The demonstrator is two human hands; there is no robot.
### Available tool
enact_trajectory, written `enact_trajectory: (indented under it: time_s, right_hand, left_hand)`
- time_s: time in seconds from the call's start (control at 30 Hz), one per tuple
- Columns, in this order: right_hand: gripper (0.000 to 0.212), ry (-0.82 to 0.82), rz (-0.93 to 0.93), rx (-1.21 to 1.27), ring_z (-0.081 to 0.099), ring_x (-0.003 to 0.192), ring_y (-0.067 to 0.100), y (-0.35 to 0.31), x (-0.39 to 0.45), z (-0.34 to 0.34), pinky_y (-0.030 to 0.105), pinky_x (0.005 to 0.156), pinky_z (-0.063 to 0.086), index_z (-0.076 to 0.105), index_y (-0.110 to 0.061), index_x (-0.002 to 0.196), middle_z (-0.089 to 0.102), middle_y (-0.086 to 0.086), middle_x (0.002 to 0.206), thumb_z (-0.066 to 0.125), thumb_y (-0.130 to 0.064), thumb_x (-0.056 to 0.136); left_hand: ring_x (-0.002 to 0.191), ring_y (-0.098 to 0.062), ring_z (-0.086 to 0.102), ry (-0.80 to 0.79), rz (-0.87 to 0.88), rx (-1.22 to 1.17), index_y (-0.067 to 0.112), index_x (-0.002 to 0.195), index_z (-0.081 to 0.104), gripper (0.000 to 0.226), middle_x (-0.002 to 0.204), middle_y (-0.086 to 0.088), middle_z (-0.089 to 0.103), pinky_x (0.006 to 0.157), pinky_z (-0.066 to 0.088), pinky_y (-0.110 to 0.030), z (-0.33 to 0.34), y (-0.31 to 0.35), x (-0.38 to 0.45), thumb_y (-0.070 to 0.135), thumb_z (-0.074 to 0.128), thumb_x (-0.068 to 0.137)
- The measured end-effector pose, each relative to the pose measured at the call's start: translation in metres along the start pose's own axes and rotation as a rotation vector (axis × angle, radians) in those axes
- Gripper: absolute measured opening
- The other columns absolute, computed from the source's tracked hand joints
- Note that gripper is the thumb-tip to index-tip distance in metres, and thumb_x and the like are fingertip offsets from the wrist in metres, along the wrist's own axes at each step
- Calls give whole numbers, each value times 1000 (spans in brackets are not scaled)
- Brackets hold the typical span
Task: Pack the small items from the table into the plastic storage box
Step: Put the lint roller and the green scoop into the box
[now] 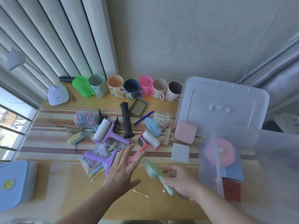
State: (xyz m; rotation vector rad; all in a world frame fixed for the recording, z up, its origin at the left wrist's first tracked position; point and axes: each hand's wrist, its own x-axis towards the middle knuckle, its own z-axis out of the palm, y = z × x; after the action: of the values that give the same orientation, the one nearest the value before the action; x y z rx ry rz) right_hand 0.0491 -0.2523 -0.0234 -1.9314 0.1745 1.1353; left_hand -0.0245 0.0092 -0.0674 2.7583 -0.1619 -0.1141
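Desk (64, 183) cluttered — right hand (181, 181) grips green scoop (154, 169), left hand (123, 168) spread wide; scoop could snag box (208, 167) wall.

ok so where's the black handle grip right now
In the head view the black handle grip lies on the table, centre of the pile, between the purple lint roller on its left and the green soap tray at its upper right.
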Motion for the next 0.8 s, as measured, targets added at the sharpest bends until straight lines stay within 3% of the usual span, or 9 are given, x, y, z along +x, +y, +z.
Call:
enact_trajectory:
  time_s: [0.03, 0.1, 0.2, 0.33, 0.43, 0.53, 0.67, 0.73, 0.8]
  right_hand:
    - [36, 74, -33, -181, 70, 64, 5, 8, 1, -1, 25, 59, 53, 66, -49, 101, 73, -18, 80, 76, -49, 66]
    - [32, 187, -97, -482, 66, 65, 3, 27, 8, -3, 26, 53, 51, 54, -51, 99, 69, -27, 83, 66, -50, 69]
    - [27, 310, -138, -695, 59, 68, 0, 50, 20, 0, 25, 51, 45, 43, -49, 93, 65, -25, 82, 62, -50, 74]
    - [31, 313, -96, -738, 64, 82, 8, 63, 30, 1, 31, 64, 56, 47, -46, 108, 66, -21, 97, 65, -40, 83]
    - [30, 337, -89, -757, 66, 82, 10, 66, 31, -1, 30, 65, 56, 53, -42, 112, 68, -18, 98, 66, -36, 86]
    - [14, 348, -109, -713, 59, 70, 5, 58, 25, -2, 27, 55, 50, 54, -38, 93, 65, -16, 83, 66, -38, 85]
    - [10, 343, -165, -667, 59, 66, 4, 42, 10, -3, 22, 51, 43, 59, -37, 86, 65, -15, 78, 68, -40, 86]
    - [9, 330, -206, -624, 60, 68, 2, 34, -1, -5, 16, 52, 39, 62, -38, 87, 67, -17, 82, 71, -40, 88]
    - [11, 312, -251, -553, 62, 71, 0, 26, -14, -9, 11, 53, 38, 64, -41, 86, 68, -21, 85, 74, -42, 89]
  left_hand:
    - [142, -39, 33, 17, -54, 2, 34, 161, 23, 125, 161, -14, 26, 110, 41, -53, -4, -9, -3, 53, 90, 57]
    - [136, -42, 39, 37, -163, 41, 31, 152, 41, 106, 153, -15, 35, 102, 49, -58, -10, -28, -11, 43, 89, 58]
    - [129, -46, 46, -41, -305, 112, 32, 145, 46, 94, 142, -16, 47, 97, 50, -60, -7, -50, -22, 42, 87, 61]
    - [138, -40, 39, -322, -318, 243, 31, 161, 23, 123, 144, -4, 46, 113, 35, -52, 3, -75, -26, 42, 90, 58]
    - [114, -36, 57, -287, -338, 307, 34, 158, 31, 118, 134, -5, 53, 91, 50, -47, 6, -90, -17, 6, 84, 56]
    - [85, -38, 67, -242, -448, 286, 29, 144, 46, 101, 105, -7, 64, 72, 51, -46, 5, -104, -6, 2, 84, 54]
    - [86, -33, 68, -339, -504, 160, 24, 113, 61, 54, 85, 0, 69, 67, 43, -36, -5, -113, -2, 13, 74, 63]
    - [82, -30, 65, -328, -510, 51, 21, 96, 71, 31, 78, 2, 65, 64, 39, -34, -11, -109, -5, 12, 71, 66]
    - [78, -29, 62, -246, -485, -35, 19, 91, 76, 26, 75, 1, 63, 64, 38, -33, -17, -100, -13, 10, 76, 67]
